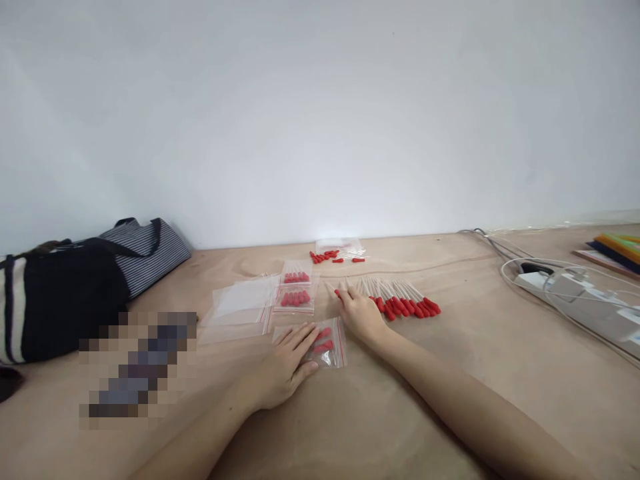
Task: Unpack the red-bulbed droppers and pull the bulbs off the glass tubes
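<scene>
My left hand (286, 365) lies flat with fingers spread on a small clear zip bag (330, 347) that holds a few red-tipped pieces. My right hand (359, 312) rests just beyond it, fingers reaching onto the near end of a row of pale sticks with red caps (405, 300); its fingertips touch one stick, but I cannot tell whether they grip it. Two filled zip bags (296, 288) lie behind my left hand. Empty clear bags (243, 303) sit to their left. Loose red caps (327, 255) lie near the wall.
A dark bag and a striped bag (90, 287) stand at the left by the wall. A power strip with white cables (575, 293) runs along the right. Coloured sheets (617, 250) lie at the far right. A blurred patch covers something at the lower left.
</scene>
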Tool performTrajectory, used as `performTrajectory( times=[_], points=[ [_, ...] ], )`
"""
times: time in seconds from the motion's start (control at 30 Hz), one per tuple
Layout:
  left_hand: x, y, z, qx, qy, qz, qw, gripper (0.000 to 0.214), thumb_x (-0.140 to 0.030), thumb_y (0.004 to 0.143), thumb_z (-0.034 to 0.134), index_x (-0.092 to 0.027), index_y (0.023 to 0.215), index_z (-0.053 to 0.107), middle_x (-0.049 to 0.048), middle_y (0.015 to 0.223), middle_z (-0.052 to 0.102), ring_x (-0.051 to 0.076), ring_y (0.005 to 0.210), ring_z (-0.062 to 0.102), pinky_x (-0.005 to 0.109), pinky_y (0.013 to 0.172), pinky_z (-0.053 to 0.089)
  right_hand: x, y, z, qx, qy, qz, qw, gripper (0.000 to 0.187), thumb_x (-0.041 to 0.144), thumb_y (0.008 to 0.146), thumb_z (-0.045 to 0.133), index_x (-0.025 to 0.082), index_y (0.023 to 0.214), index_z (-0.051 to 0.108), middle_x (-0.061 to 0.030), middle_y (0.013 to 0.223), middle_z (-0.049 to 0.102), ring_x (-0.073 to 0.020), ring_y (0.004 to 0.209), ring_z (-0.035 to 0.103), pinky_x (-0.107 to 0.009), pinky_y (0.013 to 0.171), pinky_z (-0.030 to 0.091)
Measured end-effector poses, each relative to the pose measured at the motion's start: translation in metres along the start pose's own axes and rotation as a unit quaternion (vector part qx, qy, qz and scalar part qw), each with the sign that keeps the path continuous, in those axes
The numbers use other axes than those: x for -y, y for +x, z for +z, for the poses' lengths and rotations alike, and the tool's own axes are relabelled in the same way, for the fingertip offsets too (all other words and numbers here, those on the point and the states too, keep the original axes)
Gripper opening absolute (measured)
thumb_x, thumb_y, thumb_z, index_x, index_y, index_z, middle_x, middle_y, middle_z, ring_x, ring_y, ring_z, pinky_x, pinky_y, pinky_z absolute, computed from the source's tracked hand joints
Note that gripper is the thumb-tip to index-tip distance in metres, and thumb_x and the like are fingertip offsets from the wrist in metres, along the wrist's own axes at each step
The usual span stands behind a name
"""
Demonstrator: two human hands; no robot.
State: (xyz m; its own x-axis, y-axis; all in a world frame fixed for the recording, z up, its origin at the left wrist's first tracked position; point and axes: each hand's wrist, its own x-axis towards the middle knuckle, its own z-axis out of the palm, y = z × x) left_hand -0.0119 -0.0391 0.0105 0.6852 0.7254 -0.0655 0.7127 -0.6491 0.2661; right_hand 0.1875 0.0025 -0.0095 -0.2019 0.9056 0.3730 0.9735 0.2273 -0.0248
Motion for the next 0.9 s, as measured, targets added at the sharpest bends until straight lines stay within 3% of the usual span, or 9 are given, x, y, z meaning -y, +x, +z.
performTrajectory(
  times=[0.2, 0.47, 0.67, 0.8, 0.9],
  points=[
    [0.003, 0.001, 0.003, 0.006, 0.005, 0.003, 1.000, 0.055, -0.042, 0.088, 0.030, -0.016, 0.136, 0.022, 0.0087, 0.141, 0.023, 0.023, 0.129, 0.020, 0.045, 0.105, 0.020, 0.001, 0.004, 0.009, 0.015, -0.016, -0.024, 0.999, 0.029, 0.013, 0.084, 0.035, 0.011, 0.102, 0.057, -0.0133, 0.088, 0.060, -0.0188, 0.073, 0.058, -0.027, 0.060, 0.038],
    [0.007, 0.001, 0.004, 0.002, 0.004, 0.011, 1.000, 0.054, -0.042, 0.089, 0.030, -0.018, 0.136, 0.020, 0.0072, 0.142, 0.023, 0.022, 0.130, 0.019, 0.045, 0.105, 0.019, 0.000, 0.001, 0.009, 0.002, -0.011, -0.035, 0.999, 0.028, 0.027, 0.086, 0.038, 0.014, 0.091, 0.063, -0.0124, 0.087, 0.063, -0.0206, 0.084, 0.055, -0.034, 0.074, 0.031],
    [0.003, 0.001, 0.001, 0.006, 0.002, 0.005, 1.000, 0.054, -0.041, 0.088, 0.031, -0.017, 0.136, 0.021, 0.0077, 0.141, 0.023, 0.022, 0.129, 0.020, 0.044, 0.105, 0.020, -0.006, -0.011, 0.004, -0.079, 0.004, -0.033, 0.996, 0.028, 0.036, 0.084, 0.043, 0.018, 0.095, 0.062, -0.0096, 0.087, 0.059, -0.0195, 0.080, 0.051, -0.033, 0.071, 0.029],
    [0.003, 0.000, 0.001, 0.002, -0.002, 0.003, 1.000, 0.054, -0.041, 0.088, 0.031, -0.017, 0.136, 0.022, 0.0074, 0.141, 0.024, 0.022, 0.129, 0.021, 0.044, 0.105, 0.021, -0.015, -0.031, -0.001, -0.118, 0.084, -0.046, 0.988, 0.021, 0.029, 0.082, 0.046, 0.018, 0.088, 0.062, -0.0070, 0.081, 0.056, -0.0164, 0.074, 0.049, -0.030, 0.068, 0.030],
    [0.002, -0.001, 0.002, -0.005, -0.004, 0.012, 1.000, 0.054, -0.041, 0.088, 0.031, -0.018, 0.136, 0.021, 0.0072, 0.141, 0.025, 0.022, 0.129, 0.021, 0.044, 0.105, 0.020, -0.021, -0.051, -0.006, -0.099, 0.215, -0.057, 0.970, 0.015, 0.024, 0.079, 0.049, 0.018, 0.085, 0.062, -0.0033, 0.073, 0.054, -0.0133, 0.068, 0.048, -0.027, 0.065, 0.032]
  ],
)
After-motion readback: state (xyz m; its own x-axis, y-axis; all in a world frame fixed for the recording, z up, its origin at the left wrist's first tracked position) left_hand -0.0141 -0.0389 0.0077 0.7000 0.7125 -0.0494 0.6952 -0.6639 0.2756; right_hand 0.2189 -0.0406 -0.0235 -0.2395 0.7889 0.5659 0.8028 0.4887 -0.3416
